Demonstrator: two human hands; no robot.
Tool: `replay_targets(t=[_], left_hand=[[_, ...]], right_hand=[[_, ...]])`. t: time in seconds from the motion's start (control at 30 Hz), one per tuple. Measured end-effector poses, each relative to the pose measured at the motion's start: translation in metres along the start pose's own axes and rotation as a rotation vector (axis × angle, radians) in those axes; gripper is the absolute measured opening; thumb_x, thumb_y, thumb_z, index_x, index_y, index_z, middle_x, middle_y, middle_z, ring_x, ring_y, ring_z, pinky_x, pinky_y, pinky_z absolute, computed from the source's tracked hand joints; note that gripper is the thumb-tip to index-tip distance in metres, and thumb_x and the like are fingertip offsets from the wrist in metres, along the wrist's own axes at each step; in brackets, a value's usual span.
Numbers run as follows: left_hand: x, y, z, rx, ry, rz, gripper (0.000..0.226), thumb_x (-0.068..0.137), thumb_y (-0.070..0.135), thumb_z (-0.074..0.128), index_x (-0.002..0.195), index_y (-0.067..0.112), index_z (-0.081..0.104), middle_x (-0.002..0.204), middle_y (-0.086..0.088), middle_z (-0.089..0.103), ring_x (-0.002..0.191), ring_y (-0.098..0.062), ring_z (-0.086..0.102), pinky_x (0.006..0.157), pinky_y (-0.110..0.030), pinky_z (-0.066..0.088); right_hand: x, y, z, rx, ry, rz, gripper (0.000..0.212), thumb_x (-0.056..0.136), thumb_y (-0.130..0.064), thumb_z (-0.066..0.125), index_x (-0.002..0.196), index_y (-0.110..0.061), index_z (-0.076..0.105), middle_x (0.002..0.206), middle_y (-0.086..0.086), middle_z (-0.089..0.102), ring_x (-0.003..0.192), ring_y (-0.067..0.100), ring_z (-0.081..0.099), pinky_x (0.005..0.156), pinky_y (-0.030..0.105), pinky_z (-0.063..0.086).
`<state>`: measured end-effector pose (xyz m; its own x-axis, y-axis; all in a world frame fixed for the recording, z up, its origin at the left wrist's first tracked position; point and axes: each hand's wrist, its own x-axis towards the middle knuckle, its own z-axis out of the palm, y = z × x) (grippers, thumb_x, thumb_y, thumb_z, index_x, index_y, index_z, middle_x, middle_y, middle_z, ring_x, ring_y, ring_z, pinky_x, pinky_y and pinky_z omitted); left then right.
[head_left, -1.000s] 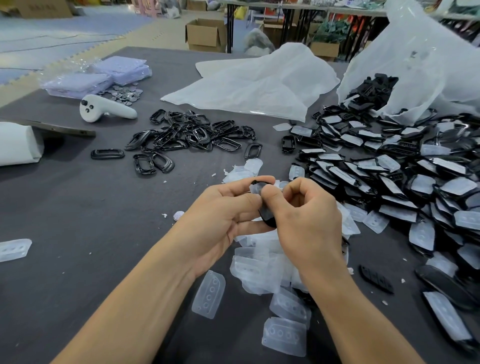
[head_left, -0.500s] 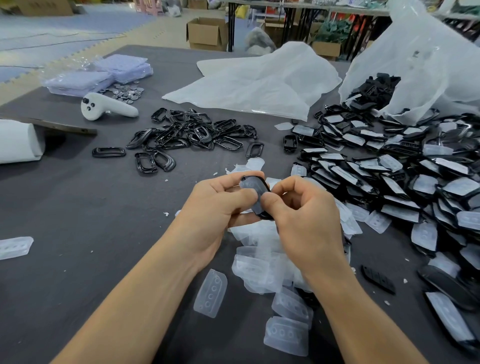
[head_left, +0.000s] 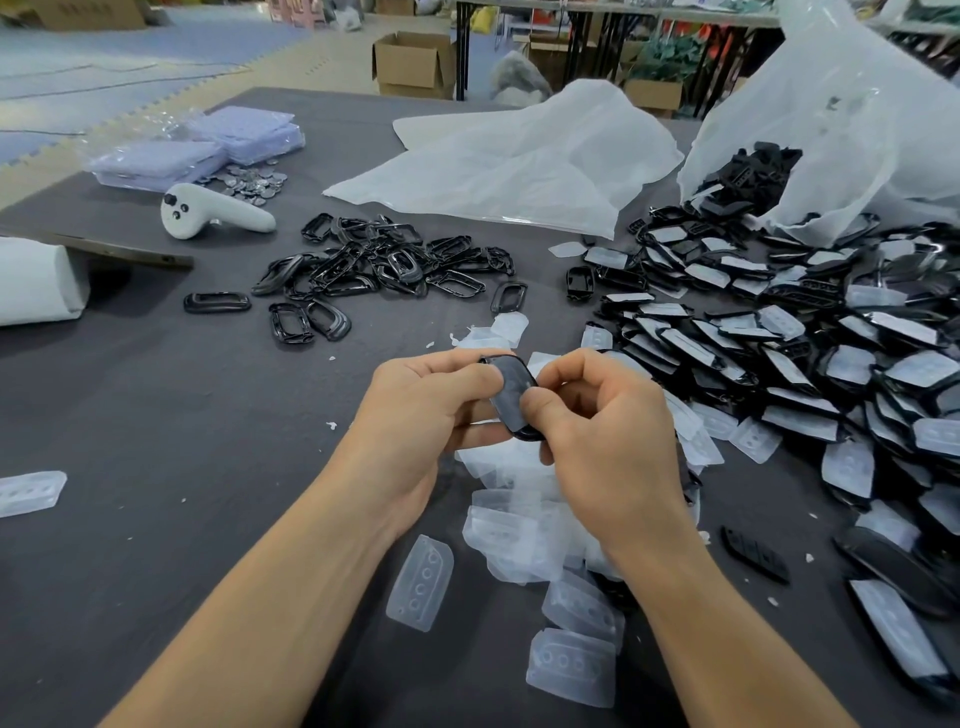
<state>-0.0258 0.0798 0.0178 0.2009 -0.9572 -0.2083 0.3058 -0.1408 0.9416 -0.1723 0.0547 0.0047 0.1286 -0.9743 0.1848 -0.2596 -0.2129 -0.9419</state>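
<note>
The left hand (head_left: 415, 410) and right hand (head_left: 608, 431) both pinch one black shell (head_left: 511, 397) above the table (head_left: 156, 415), thumbs on its face. Judging by the piles, the work is partway. Just under the shell lies a heap of clear pads (head_left: 519, 525), and behind it to the left a cluster of bare frames (head_left: 374, 265), seemingly finished. Right of the shell, a far larger heap of padded pieces (head_left: 779, 353) and a part-full bag (head_left: 831, 130) await handling.
</note>
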Motion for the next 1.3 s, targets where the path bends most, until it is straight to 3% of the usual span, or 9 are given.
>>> replay_targets(t=[0.23, 0.37, 0.47, 0.57, 0.8, 0.9, 1.1, 1.3], left_hand=[[-0.0002, 0.0018, -0.0021, 0.021, -0.115, 0.001, 0.036, 0.075, 0.003, 0.052, 0.098, 0.004, 0.081, 0.090, -0.013, 0.078, 0.076, -0.017, 0.076, 0.064, -0.024, 0.059], [-0.0019, 0.0002, 0.0018, 0.073, -0.006, 0.026, 0.024, 0.092, -0.004, 0.059, 0.093, 0.007, 0.081, 0.081, -0.011, 0.079, 0.063, -0.013, 0.072, 0.061, -0.023, 0.059], [-0.0029, 0.0009, 0.0019, 0.078, 0.040, 0.040, 0.023, 0.091, -0.007, 0.061, 0.091, 0.005, 0.081, 0.083, -0.019, 0.078, 0.066, -0.020, 0.073, 0.061, -0.025, 0.059], [-0.0035, 0.0008, 0.0027, 0.063, 0.068, 0.050, 0.023, 0.090, -0.009, 0.062, 0.091, 0.003, 0.081, 0.086, -0.024, 0.077, 0.069, -0.026, 0.071, 0.061, -0.027, 0.060], [-0.0032, -0.0007, 0.0034, 0.188, 0.082, 0.139, 0.022, 0.090, 0.000, 0.066, 0.092, 0.013, 0.084, 0.085, -0.015, 0.079, 0.073, -0.021, 0.072, 0.064, -0.025, 0.059], [0.0002, -0.0014, 0.0012, 0.273, 0.123, 0.194, 0.019, 0.089, -0.002, 0.071, 0.091, 0.012, 0.083, 0.078, -0.017, 0.077, 0.063, -0.022, 0.064, 0.058, -0.024, 0.055], [0.0003, -0.0027, 0.0021, 0.242, 0.202, 0.247, 0.021, 0.090, -0.003, 0.072, 0.086, 0.016, 0.082, 0.071, -0.007, 0.078, 0.056, -0.010, 0.068, 0.055, -0.019, 0.055], [-0.0004, -0.0074, 0.0062, 0.204, 0.174, 0.244, 0.028, 0.091, -0.001, 0.071, 0.079, 0.023, 0.081, 0.074, -0.009, 0.079, 0.060, -0.015, 0.072, 0.058, -0.022, 0.059]], right_hand=[[0.0013, 0.0029, -0.0026, -0.013, 0.039, 0.004, 0.007, 0.082, -0.030, 0.071, 0.084, -0.034, 0.065, 0.062, -0.006, 0.068, 0.053, 0.013, 0.059, 0.058, 0.032, 0.048], [0.0002, 0.0017, -0.0020, -0.040, 0.022, -0.008, 0.009, 0.084, -0.027, 0.072, 0.083, -0.034, 0.065, 0.062, -0.007, 0.068, 0.053, 0.011, 0.060, 0.057, 0.032, 0.050], [-0.0002, 0.0015, -0.0015, -0.046, -0.001, -0.011, 0.011, 0.085, -0.023, 0.072, 0.081, -0.032, 0.066, 0.061, -0.005, 0.067, 0.052, 0.012, 0.060, 0.056, 0.032, 0.049], [-0.0009, 0.0008, -0.0001, -0.026, -0.024, -0.016, 0.004, 0.082, -0.031, 0.068, 0.080, -0.030, 0.065, 0.062, -0.005, 0.067, 0.054, 0.015, 0.060, 0.056, 0.032, 0.048], [-0.0007, 0.0008, -0.0011, 0.013, -0.032, -0.017, 0.006, 0.083, -0.034, 0.068, 0.081, -0.028, 0.066, 0.060, -0.002, 0.065, 0.048, 0.011, 0.052, 0.052, 0.030, 0.043], [-0.0003, 0.0011, -0.0020, 0.024, -0.055, -0.019, 0.006, 0.084, -0.028, 0.069, 0.079, -0.027, 0.066, 0.060, 0.000, 0.065, 0.048, 0.010, 0.050, 0.051, 0.029, 0.043], [0.0007, -0.0012, -0.0045, 0.104, -0.068, -0.004, 0.024, 0.097, -0.007, 0.062, 0.093, -0.026, 0.076, 0.074, -0.002, 0.074, 0.056, 0.017, 0.068, 0.054, 0.024, 0.052], [0.0017, -0.0039, -0.0032, 0.176, -0.069, 0.038, 0.024, 0.085, -0.007, 0.075, 0.093, -0.030, 0.073, 0.079, -0.002, 0.076, 0.059, 0.017, 0.072, 0.055, 0.021, 0.054]])
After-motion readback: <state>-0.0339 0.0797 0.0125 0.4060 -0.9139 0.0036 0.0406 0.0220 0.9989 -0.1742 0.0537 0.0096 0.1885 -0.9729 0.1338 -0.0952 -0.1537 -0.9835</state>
